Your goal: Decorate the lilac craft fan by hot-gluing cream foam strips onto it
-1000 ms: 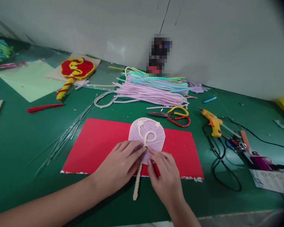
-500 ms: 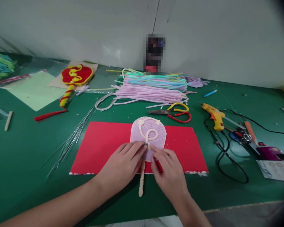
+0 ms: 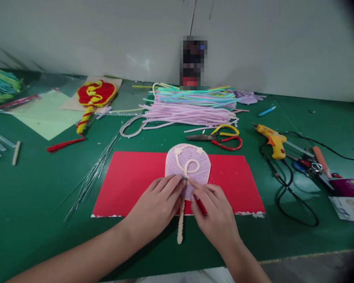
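A round fan [image 3: 205,167] with a lilac face, pale edging and two small cream flowers at its top lies on a red board [image 3: 135,173]. Its twisted cream handle [image 3: 180,226] points toward me, past the board's near edge. A looped cream pipe cleaner [image 3: 191,162] runs down the fan's face. At its lower end, my left hand [image 3: 161,200] pinches with fingertips pressed together. Opposite it, my right hand [image 3: 212,208] has its fingers closed at the same spot, the tips almost touching the left ones. My fingers hide most of that end.
Behind the board are scissors [image 3: 214,136] and a pile of pastel pipe cleaners [image 3: 191,112]. A yellow glue gun [image 3: 273,141] with a looped cord lies right. Thin wires [image 3: 96,175] and a red-and-yellow fan [image 3: 107,94] lie left.
The whole view has shifted slightly, so things sit a little further right in the picture. Both hands stay at the same spot on the fan, with hardly any finger movement.
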`<state>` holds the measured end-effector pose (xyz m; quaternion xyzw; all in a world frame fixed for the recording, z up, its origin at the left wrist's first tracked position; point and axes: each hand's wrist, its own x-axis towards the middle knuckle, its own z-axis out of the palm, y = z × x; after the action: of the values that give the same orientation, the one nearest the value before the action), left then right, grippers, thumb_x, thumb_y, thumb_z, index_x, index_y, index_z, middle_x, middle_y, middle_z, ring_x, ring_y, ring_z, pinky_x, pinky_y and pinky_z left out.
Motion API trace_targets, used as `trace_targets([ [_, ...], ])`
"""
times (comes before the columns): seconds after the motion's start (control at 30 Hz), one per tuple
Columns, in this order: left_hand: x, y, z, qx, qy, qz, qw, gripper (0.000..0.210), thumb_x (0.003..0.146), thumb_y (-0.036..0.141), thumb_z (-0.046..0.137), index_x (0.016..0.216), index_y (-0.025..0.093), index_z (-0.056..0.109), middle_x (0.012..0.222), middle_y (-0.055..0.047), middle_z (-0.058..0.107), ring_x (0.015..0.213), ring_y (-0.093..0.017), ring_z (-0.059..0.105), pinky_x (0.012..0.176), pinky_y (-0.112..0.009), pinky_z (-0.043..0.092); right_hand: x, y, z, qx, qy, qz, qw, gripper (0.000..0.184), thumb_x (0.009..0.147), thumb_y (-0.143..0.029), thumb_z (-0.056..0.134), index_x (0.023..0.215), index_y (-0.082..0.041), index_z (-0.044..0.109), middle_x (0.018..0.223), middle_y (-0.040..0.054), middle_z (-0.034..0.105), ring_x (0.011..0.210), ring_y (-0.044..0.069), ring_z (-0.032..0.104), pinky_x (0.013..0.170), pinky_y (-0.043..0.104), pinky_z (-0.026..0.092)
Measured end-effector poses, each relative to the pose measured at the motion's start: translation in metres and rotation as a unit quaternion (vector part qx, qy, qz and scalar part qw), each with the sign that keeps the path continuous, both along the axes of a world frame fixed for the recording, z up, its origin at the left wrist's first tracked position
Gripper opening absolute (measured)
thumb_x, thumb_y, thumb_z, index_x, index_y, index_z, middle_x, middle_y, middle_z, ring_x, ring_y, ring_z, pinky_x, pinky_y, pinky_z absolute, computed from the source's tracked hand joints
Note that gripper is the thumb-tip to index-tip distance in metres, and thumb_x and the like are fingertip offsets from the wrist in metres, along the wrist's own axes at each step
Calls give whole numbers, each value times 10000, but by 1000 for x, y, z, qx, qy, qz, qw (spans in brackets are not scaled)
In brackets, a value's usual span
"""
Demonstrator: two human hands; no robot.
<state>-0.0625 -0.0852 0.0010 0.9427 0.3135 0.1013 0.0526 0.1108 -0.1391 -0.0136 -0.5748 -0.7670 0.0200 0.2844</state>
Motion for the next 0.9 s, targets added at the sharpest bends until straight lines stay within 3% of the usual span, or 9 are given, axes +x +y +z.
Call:
trace_targets([
  [0.9,0,2,-1,-20,-15,8,1000,333,912,160,377,1221,115,491,1199,-111,552,1065,-236,530,872,-381,468,0,0,0,3,-10,-1,1000,161,836,-113,502,941,-190,598,1153,70,651,925,193,571,793,353,505],
])
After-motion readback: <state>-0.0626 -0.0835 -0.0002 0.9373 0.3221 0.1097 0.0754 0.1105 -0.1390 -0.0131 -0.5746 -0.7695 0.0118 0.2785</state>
